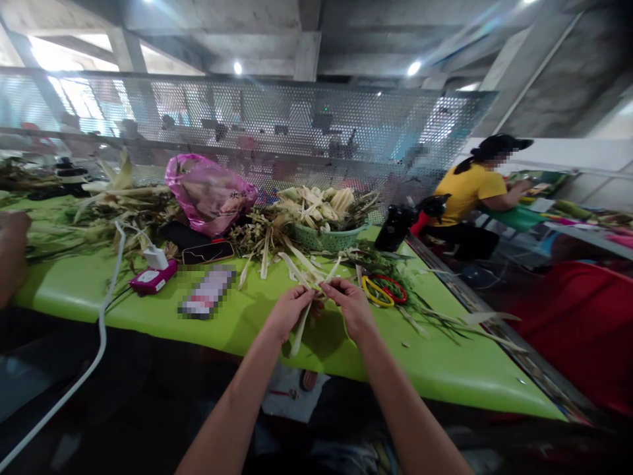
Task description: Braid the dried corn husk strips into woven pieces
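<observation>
My left hand (291, 309) is closed, its thumb and fingers pinching pale, flat leaf strips (299, 332) over the front of the green table. My right hand (349, 305) is closed too, pinching the same strips close beside the left. The strips cross between my fingertips; some ends point up and away, while one hangs down toward the table edge. Right of my right hand lie scissors with yellow and red handles (378, 291). Beyond my hands stands a green basket (333, 240) heaped with pale husk-like pieces (321, 204).
A blurred phone-like thing (208, 293), a dark phone (208, 253), a magenta box with a white plug (154, 277) and a white cable (103, 330) lie left. Behind are a pink bag (210, 194) and a black bottle (394, 227). Another person's hand (12, 254) rests far left; a yellow-shirted person (462, 191) sits right.
</observation>
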`<state>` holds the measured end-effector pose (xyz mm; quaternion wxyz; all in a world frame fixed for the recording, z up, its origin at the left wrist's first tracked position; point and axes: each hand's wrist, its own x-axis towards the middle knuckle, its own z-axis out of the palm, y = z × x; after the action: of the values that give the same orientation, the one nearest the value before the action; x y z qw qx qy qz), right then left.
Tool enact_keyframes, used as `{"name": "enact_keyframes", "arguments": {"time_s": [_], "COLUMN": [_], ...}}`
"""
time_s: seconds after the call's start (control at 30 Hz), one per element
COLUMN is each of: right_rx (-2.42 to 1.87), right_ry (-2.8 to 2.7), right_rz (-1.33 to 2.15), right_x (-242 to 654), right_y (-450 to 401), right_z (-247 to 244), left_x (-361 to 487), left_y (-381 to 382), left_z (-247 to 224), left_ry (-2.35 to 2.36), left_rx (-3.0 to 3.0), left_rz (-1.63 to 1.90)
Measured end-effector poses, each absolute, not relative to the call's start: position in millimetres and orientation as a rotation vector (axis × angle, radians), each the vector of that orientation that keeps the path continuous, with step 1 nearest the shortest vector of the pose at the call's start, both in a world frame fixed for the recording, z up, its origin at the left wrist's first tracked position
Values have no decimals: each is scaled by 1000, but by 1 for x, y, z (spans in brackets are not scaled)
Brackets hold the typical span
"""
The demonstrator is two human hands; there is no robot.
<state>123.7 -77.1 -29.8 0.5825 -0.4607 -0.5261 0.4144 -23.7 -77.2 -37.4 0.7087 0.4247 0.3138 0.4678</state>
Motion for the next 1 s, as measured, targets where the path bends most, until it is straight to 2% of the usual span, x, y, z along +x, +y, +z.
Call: {"name": "enact_keyframes", "arguments": {"time_s": [0.4,0.7,1.0], "right_rx": [-1121,-1169,-1216], "right_ry": [-1223,-1402,-1538], "right_rz": [667,750,452], "right_x": [119,128,125], "right_y": [-79,-83,-81], "right_z": [-29,-27,-31], "left_x": [-23,-25,-27], "left_y": [-79,-74,-70], "left_z": [-38,-35,-39], "left_ry": [674,652,592], "left_rx": [1011,680,631], "left_rz": [946,1121,1155]}}
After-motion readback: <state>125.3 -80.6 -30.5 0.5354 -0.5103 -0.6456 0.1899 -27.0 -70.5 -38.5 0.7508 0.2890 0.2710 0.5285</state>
